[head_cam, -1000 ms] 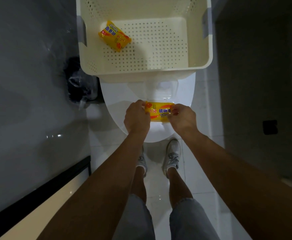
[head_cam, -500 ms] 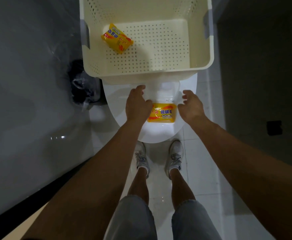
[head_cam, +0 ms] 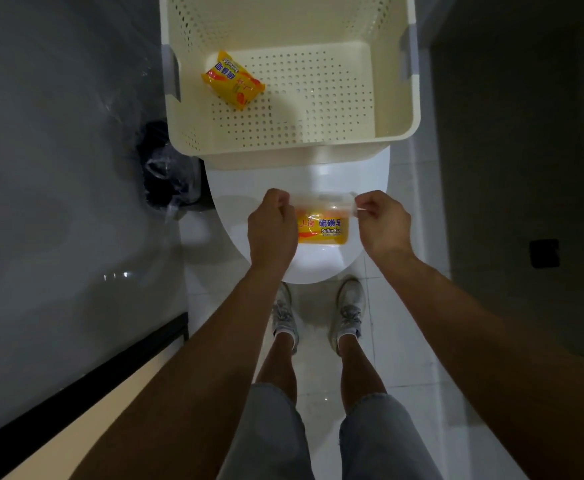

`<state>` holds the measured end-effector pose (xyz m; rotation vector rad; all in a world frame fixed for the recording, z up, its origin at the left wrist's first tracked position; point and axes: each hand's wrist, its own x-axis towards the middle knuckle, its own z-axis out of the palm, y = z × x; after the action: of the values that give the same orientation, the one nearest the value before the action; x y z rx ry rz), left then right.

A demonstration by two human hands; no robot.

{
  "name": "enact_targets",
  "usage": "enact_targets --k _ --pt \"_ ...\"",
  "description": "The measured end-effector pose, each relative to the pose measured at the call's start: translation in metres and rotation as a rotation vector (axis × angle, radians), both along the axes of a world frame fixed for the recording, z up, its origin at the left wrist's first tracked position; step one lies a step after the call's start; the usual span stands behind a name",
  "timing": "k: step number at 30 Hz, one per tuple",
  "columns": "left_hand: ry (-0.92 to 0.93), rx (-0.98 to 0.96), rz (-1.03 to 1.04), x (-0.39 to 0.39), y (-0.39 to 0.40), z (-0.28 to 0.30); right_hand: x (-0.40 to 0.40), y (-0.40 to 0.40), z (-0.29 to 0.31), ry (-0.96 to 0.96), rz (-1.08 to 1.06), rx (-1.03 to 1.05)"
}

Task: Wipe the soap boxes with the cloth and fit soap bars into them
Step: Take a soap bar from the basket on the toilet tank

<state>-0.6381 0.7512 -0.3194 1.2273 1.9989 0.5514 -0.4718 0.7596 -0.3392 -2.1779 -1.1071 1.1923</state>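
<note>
A clear plastic soap box (head_cam: pixel 321 237) sits on the white toilet lid (head_cam: pixel 235 202), with a yellow wrapped soap bar (head_cam: pixel 321 227) lying inside it. Its transparent lid (head_cam: pixel 323 201) hangs tilted over the far side of the box. My left hand (head_cam: pixel 273 226) pinches the lid's left end and my right hand (head_cam: pixel 382 221) pinches its right end, both with curled fingers. A second yellow wrapped soap bar (head_cam: pixel 232 80) lies in the far left of the cream perforated basket (head_cam: pixel 398 133). No cloth is in view.
The basket rests on the back of the toilet. A black bin with a plastic liner (head_cam: pixel 166 174) stands left of the toilet against a dark glossy wall. My two feet in pale shoes (head_cam: pixel 318 313) stand on white floor tiles just before the toilet.
A second ago both hands held the soap bar at its ends. They let it go in the box, reached to the far side, and now hold the clear lid over it.
</note>
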Motion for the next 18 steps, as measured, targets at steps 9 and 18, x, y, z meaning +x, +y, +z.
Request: enact_targets --k 9,18 --pt "0.016 -0.195 -0.007 0.005 -0.018 -0.02 -0.002 -0.023 -0.012 -0.068 0.087 -0.194" --pt "0.06 -0.265 -0.046 0.003 -0.012 -0.034 -0.007 -0.017 -0.019 0.016 0.023 -0.316"
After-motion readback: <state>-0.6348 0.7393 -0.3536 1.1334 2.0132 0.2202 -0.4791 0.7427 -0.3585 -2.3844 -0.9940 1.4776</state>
